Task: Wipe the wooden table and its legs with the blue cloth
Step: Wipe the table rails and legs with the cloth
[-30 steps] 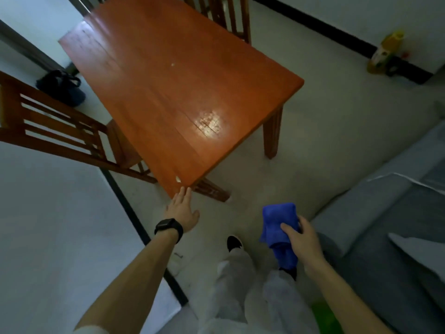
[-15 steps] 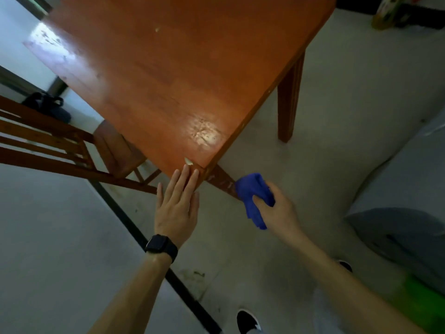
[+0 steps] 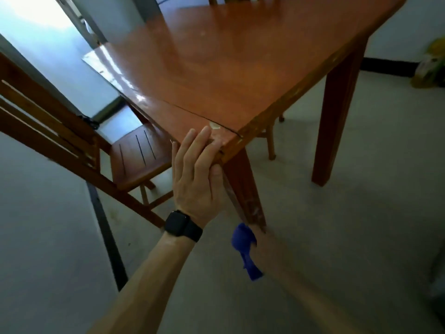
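Rests left hand (image 3: pixel 199 174), fingers straight, on near corner of reddish wooden table (image 3: pixel 240 68); clamps crumpled blue cloth (image 3: pixel 243 239) in right hand (image 3: pixel 267 244) fingers (blurred) beside near leg (image 3: pixel 243 189).

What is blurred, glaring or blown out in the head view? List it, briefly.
Head view: the right hand holding the blue cloth is motion-smeared by the near table leg; the left hand on the table corner is sharp; glare streaks the tabletop's far left edge; the bright opening at top left is blown out.
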The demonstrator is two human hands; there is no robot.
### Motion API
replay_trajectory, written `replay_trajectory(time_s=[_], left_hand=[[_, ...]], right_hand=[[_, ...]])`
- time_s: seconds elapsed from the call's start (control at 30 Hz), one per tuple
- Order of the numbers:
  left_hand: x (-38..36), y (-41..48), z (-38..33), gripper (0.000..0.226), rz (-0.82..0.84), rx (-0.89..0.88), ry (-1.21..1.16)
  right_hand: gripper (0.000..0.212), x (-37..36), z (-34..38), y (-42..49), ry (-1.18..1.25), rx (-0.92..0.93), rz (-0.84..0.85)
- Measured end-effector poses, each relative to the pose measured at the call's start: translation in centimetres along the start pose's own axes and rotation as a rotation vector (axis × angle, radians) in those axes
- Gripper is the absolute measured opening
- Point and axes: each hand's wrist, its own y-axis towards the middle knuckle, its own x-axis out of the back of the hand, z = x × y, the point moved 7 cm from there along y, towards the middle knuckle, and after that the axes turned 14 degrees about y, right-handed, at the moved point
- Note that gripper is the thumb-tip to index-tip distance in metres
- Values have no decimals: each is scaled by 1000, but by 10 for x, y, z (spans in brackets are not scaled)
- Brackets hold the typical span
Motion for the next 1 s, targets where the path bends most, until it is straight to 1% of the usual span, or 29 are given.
replay_trajectory(time_s=[0.03, 0.07, 0.13, 0.17, 0.2, 0.23, 0.27, 0.3, 0.33, 0.4, 0.43, 0.47, 0.5, 0.53, 0.57, 0.6, 0.7, 0.73, 0.77, 0.8, 0.83, 0.87, 0.93, 1.0], left_hand=[[0, 0, 1, 34, -40, 10, -22], [0, 0, 1, 34, -75, 26, -47], [-1, 0, 3, 32, -127, 62, -97], [-1, 0, 3, 32, -143, 79, -117], [0, -1, 3, 33, -151, 89, -133], [0, 0, 3, 33, -148, 92, -142], [0, 0, 3, 33, -136, 95, -145], [2, 1, 3, 33, -115, 103, -142], [4, 1, 3, 33, -89, 115, -132], [9, 1, 3, 35, -33, 121, -104], [11, 0, 4, 36, -8, 108, -85], [13, 0, 4, 37, 10, 88, -61], [14, 0, 5, 38, 19, 68, -40], [13, 0, 5, 38, 19, 54, -31], [12, -1, 4, 38, 10, 51, -35], [11, 0, 4, 38, -6, 61, -41], [9, 0, 1, 37, -36, 115, -55], [8, 1, 0, 38, -32, 113, -54], [8, 2, -1, 38, -26, 101, -50], [7, 2, -1, 38, -24, 87, -43], [6, 2, -2, 38, -29, 80, -35], [6, 2, -2, 38, -38, 84, -32], [5, 1, -2, 38, -59, 100, -22], [3, 0, -1, 40, -66, 107, 14]], right_hand=[[50, 13, -4, -1, 102, -25, -119], [47, 32, 1, -3, 203, 24, -289], [40, 77, 41, -24, 317, 308, -617], [39, 95, 67, -33, 336, 470, -724], [40, 103, 86, -35, 305, 617, -766], [43, 105, 102, -31, 228, 723, -751], [46, 101, 111, -22, 140, 770, -703], [48, 92, 113, -12, 55, 759, -633], [51, 80, 103, 0, -17, 701, -545], [60, 54, 65, 16, -195, 493, -335], [62, 42, 41, 20, -281, 378, -203], [61, 35, 18, 22, -309, 267, -79], [58, 35, 6, 20, -278, 180, 7], [56, 41, 1, 17, -200, 134, 16], [53, 52, 4, 14, -85, 117, -45], [50, 66, 12, 11, 32, 145, -154], [48, 111, 67, -10, 335, 402, -506], [49, 122, 85, -15, 351, 508, -603], [51, 126, 100, -16, 292, 596, -662], [54, 122, 108, -13, 205, 646, -667], [58, 112, 109, -6, 123, 653, -630], [61, 96, 97, 6, 55, 610, -565], [65, 63, 49, 27, -20, 418, -401], [63, 34, -10, 31, -191, 187, -177]])
